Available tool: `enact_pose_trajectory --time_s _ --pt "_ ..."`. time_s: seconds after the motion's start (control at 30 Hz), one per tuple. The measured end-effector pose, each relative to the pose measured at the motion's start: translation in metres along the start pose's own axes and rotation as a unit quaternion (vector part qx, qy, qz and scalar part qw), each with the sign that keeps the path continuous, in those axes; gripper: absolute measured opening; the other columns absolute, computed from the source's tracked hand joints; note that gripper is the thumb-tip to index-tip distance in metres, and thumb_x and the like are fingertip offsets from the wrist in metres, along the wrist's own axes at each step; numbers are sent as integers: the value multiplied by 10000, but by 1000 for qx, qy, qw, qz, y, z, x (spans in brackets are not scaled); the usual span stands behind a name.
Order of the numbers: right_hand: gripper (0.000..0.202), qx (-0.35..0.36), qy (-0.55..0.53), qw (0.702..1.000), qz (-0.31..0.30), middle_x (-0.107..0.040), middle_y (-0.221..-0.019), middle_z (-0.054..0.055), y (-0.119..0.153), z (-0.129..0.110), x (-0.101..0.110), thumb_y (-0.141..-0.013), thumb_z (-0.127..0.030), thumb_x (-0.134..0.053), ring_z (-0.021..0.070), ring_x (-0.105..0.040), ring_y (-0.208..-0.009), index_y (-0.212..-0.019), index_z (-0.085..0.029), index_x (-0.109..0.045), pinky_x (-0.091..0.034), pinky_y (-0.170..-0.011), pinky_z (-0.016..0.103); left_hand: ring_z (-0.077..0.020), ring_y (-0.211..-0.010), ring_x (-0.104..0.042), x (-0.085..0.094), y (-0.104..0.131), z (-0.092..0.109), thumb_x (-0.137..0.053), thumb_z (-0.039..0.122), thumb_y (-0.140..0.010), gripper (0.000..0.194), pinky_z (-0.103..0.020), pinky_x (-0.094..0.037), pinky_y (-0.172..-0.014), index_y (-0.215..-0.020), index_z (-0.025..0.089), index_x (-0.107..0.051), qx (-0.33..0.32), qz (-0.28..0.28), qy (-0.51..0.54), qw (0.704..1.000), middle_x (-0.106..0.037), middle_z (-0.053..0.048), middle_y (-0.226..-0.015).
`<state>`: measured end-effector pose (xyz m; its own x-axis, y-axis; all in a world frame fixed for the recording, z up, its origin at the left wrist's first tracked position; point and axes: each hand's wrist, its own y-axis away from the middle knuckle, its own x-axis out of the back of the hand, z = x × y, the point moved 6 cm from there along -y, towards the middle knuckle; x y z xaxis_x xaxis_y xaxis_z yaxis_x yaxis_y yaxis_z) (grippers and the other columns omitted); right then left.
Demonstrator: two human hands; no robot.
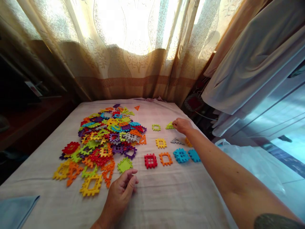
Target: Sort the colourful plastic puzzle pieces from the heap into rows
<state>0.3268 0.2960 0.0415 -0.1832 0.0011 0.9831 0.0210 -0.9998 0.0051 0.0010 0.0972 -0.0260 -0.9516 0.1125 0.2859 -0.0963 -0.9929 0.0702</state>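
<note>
At the far right of the cloth, my right hand [183, 125] pinches the edge of a lime-green interlocking tile [170, 126], which looks triangular; the fingertips partly cover it. My left hand [122, 187] rests near the front of the table, loosely curled with the thumb apart from the fingers and nothing visible in it. Just beyond its fingers lies a solid lime-green square tile [125, 164]. Between the hands are laid-out tiles: a lime frame [156, 127], a yellow window tile [161, 143], a red window tile [150, 161] and an orange frame [166, 158].
A big heap of mixed tiles [111, 127] covers the left middle. Blue tiles [181, 155] and a grey triangular tile [177, 141] lie near my right forearm. A folded blue cloth [17, 210] is at front left. Curtains [133, 70] hang behind; a plastic bag [250, 165] sits right.
</note>
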Motion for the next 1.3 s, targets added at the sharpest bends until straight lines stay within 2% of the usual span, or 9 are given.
enact_pose_trajectory --time_s 0.2,0.4,0.73,1.0,1.13,1.3 --pt "307 33 10 998 -45 -684 -1158 56 -10 -6 -13 -885 -288 -524 211 -629 -985 -1127 -305 -712 -437 -711 265 -149 -544 -616 1 0 -3 -516 523 -825 426 -256 -504 -525 -1040 179 -645 -10 -3 -29 1000 -672 -18 -691" --pt "318 50 18 997 -57 -678 -1156 84 -12 -7 -19 -878 -255 -514 225 -630 -989 -1127 -273 -711 -439 -707 276 -149 -549 -607 0 0 -6 -520 530 -820 430 -245 -491 -505 -1037 181 -647 -1 -7 -29 1000 -666 -20 -689" --pt "317 47 -6 998 -43 -684 -1140 87 -12 -11 -22 -868 -279 -521 227 -634 -985 -1121 -272 -713 -450 -728 284 -151 -545 -599 0 1 -5 -530 532 -803 428 -235 -459 -461 -1026 188 -655 15 -3 -28 999 -670 -23 -688" --pt "310 3 -38 999 1 -700 -1121 61 4 -10 -5 -870 -247 -509 206 -635 -963 -1096 -267 -721 -448 -738 271 -146 -547 -595 0 -1 -1 -530 508 -807 401 -248 -482 -519 -1007 186 -659 0 -5 -21 1000 -656 -13 -662" --pt "324 -5 -51 998 35 -708 -1089 66 24 -26 6 -907 -274 -445 207 -638 -948 -1053 -250 -734 -438 -716 274 -141 -538 -591 0 1 2 -546 507 -792 402 -232 -458 -468 -1004 185 -657 8 -3 5 1000 -665 -21 -698" --pt "273 28 -153 983 102 -716 -992 41 60 -74 22 -899 -296 -479 175 -634 -889 -961 -247 -740 -424 -720 250 -127 -493 -563 0 2 6 -549 529 -778 391 -204 -394 -382 -918 180 -659 24 8 47 999 -640 -15 -677"
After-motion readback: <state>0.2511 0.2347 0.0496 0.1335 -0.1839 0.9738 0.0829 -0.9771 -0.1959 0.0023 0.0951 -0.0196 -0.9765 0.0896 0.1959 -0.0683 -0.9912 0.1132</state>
